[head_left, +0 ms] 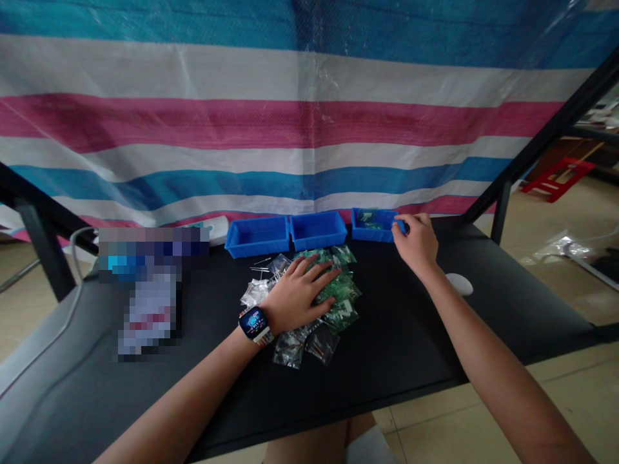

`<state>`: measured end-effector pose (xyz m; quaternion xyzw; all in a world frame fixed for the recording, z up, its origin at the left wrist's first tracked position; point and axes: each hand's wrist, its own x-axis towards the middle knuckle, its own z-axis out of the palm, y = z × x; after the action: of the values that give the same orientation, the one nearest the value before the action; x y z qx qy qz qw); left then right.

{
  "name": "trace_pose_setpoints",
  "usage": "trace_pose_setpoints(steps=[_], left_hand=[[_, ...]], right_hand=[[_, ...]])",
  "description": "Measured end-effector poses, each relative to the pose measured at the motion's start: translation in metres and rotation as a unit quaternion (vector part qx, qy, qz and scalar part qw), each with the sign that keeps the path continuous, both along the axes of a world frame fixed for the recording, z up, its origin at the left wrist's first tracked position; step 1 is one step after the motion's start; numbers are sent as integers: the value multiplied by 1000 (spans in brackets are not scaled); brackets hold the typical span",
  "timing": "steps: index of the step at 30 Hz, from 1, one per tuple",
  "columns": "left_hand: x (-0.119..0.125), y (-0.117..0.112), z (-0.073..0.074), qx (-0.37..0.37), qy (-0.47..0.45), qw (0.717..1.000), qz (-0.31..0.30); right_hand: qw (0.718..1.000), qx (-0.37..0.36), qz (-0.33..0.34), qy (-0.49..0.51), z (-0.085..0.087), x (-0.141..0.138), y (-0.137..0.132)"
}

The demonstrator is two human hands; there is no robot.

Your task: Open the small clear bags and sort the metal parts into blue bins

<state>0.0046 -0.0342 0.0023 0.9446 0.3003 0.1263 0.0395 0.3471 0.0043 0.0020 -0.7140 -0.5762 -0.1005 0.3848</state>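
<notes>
My left hand [302, 290] lies with spread fingers on a pile of small clear bags. Green bags [344, 283] show beside its fingers, and clear bags with small contents [289, 348] lie below it. The part of the pile under the palm is hidden. At the right end of the right-hand blue bin [372, 233], my right hand [420, 241] has its thumb and fingers curled around the end wall. Inside that bin is some green bagged material [370, 218].
Two more blue bins, a left one [257, 245] and a middle one [318, 240], stand along the back of the black table [396, 348]. A white mouse [459, 284] sits at the right. Thin metal pieces [260, 269] lie left of the pile. A striped sheet [290, 129] hangs behind.
</notes>
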Motion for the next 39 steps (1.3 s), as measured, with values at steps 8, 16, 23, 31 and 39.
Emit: trace_pose_setpoints(steps=[8,16,23,31,39], left_hand=[[0,0,-1,6,6,1000,-1],[0,1,-2,1,10,1000,0],[1,0,0,0,12,1000,5],[1,0,0,4,4,1000,0],[1,-1,2,-7,13,1000,-2]], right_hand=[[961,-82,39,259,-24,24,26],[964,-60,81,247,-21,1,24],[967,-53,77,237,-20,-2,24],[987,-5,154,38,-6,-44,-10],[957,-106,261,64,-34,-96,-24]])
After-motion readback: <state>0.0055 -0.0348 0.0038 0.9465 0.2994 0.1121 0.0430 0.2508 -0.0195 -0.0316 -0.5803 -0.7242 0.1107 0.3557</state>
